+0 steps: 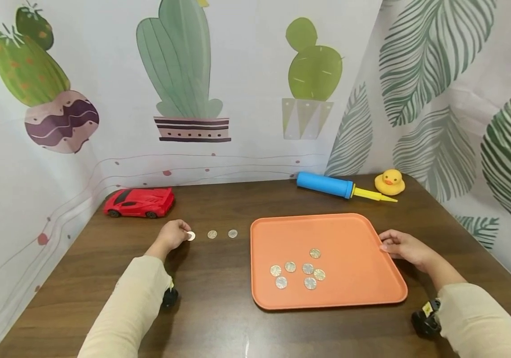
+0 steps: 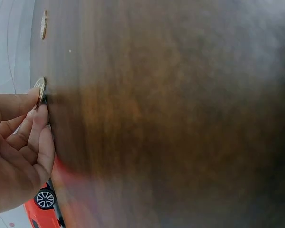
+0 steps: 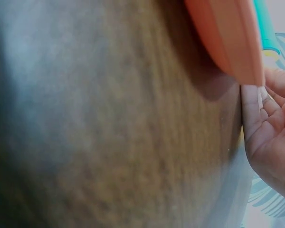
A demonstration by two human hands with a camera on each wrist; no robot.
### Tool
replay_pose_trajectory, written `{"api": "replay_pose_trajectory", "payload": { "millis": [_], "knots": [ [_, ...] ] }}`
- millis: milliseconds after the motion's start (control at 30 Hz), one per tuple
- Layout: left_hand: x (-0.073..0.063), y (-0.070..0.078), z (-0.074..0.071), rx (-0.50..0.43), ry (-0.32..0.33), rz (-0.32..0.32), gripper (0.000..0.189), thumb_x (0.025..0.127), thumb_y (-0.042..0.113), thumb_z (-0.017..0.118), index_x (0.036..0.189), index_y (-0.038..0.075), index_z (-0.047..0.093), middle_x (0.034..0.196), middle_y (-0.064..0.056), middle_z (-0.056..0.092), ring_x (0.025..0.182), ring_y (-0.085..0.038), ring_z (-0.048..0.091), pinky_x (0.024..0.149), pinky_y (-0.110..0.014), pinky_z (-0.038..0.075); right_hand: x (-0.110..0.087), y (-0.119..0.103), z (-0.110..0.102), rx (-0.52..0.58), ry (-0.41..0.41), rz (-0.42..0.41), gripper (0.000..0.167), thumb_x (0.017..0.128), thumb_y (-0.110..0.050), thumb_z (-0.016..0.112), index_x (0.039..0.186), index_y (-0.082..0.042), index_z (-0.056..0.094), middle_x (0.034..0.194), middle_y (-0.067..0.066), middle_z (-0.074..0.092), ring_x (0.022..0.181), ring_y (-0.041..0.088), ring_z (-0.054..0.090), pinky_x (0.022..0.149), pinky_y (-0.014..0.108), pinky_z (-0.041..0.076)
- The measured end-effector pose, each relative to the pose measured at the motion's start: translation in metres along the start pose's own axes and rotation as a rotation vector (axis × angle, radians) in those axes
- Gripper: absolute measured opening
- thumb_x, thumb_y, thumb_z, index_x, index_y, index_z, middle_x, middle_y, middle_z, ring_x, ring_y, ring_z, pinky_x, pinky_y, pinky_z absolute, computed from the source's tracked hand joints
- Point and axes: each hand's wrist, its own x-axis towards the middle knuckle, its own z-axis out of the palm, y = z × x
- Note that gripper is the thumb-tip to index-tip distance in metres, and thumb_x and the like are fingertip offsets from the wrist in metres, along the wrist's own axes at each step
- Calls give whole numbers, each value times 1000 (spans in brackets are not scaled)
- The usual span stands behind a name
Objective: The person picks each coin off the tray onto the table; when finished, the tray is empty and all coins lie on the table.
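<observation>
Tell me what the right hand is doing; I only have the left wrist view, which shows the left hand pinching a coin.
Observer: The right hand grips the right edge of the orange tray.
Operator: How many coins lie on that tray?
Observer: Seven coins, some gold-coloured and some silver-coloured.
Operator: Is there another coin beyond the gold-coloured coin at the top of my view?
Observer: Yes, one silver-coloured coin lies between it and the tray.
</observation>
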Motion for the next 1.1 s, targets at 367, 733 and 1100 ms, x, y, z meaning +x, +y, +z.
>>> {"api": "replay_pose_trajectory", "payload": {
  "millis": [367, 733, 1100],
  "knots": [
    [-3, 0, 1, 56, 16, 42, 12, 73, 3, 62, 82, -3, 55, 74, -10, 58, 73, -24, 54, 69, -36, 40, 0, -1, 1, -12, 12, 10, 37, 87, -8, 48, 113, 15, 35, 91, 10, 51, 80, 13, 54, 72, 29, 46],
    [-4, -4, 3, 54, 2, 64, 13, 75, 6, 62, 82, -2, 55, 75, -9, 58, 74, -23, 54, 69, -36, 40, 0, -1, 0, 1, 1, 2, 37, 87, -7, 47, 112, 16, 34, 90, 9, 51, 79, 13, 54, 71, 29, 46],
    [-6, -1, -2, -59, 6, 65, 16, 75, 4, 60, 87, -3, 53, 77, -9, 58, 67, -18, 52, 61, -30, 40, -1, -2, -1, 6, 0, 7, 38, 86, -7, 48, 112, 16, 34, 89, 8, 51, 78, 12, 54, 71, 28, 46]
  ]
}}
